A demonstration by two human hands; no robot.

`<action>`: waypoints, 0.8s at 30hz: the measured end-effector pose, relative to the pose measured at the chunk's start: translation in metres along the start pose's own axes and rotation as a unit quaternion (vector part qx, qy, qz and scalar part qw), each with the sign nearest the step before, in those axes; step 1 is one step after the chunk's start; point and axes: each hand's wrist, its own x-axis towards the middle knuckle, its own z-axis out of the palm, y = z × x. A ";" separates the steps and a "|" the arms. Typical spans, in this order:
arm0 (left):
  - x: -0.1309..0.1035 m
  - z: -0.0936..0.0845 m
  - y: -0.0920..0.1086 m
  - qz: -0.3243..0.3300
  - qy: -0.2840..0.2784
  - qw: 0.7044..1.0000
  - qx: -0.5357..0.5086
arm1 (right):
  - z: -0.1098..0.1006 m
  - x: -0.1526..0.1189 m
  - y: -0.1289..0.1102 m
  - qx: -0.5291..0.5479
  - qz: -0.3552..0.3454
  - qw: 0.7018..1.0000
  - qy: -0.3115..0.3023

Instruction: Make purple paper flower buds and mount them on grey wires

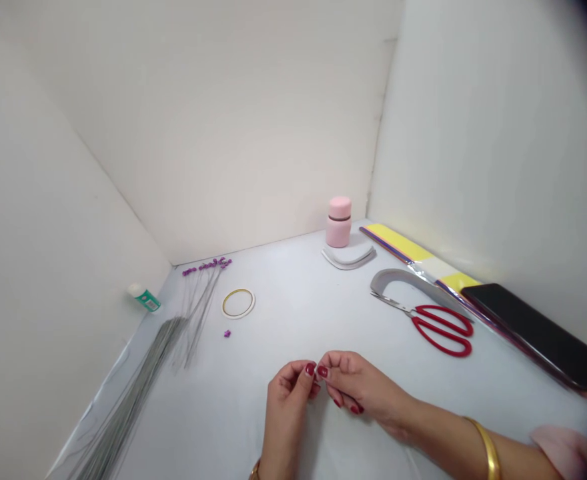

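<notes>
Near the front middle of the table, my left hand (292,393) and my right hand (346,383) meet fingertip to fingertip. Thumb and forefinger are pinched together on each, and whatever lies between them is too small to make out. Beyond my left hand lie a small purple piece (227,334) and a roll of narrow tape (239,303). Farther left, thin wire stems (205,300) with purple tips (215,264) lie on the table. Red-handled scissors (423,320) rest beyond my right hand, their blades pointing left.
A thick bundle of bare wires (138,393) lies at the left. A green and white tube (145,298) is by the left wall. At the back stands a pink jar (339,222), with curved grey strips (348,261) before it. A black phone (538,333) lies on yellow packs (403,245) at right.
</notes>
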 end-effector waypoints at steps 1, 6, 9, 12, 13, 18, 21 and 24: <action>-0.001 0.000 0.001 0.004 -0.002 1.000 0.005 | 0.001 0.000 0.000 -0.008 -0.006 1.000 0.002; -0.003 0.001 0.000 0.036 0.004 0.999 0.024 | 0.003 -0.001 0.000 -0.046 -0.049 0.997 0.027; -0.003 0.001 -0.004 0.053 0.016 0.998 0.034 | 0.007 -0.002 -0.004 -0.050 -0.067 0.995 0.048; -0.004 0.001 -0.005 0.058 0.029 0.997 0.032 | 0.010 -0.003 -0.009 -0.029 -0.041 0.998 0.048; -0.004 0.001 -0.005 0.056 0.028 0.998 0.026 | 0.010 -0.003 -0.011 -0.016 -0.018 0.999 0.040; -0.006 0.001 -0.005 0.015 -0.021 0.999 -0.042 | 0.000 -0.004 -0.014 0.059 0.120 0.990 -0.034; -0.006 0.002 -0.007 -0.008 -0.039 0.996 -0.076 | -0.006 -0.006 -0.014 0.091 0.160 0.981 -0.062; -0.004 0.003 -0.010 -0.019 -0.036 0.996 -0.083 | -0.005 -0.009 -0.013 0.102 0.166 0.979 -0.067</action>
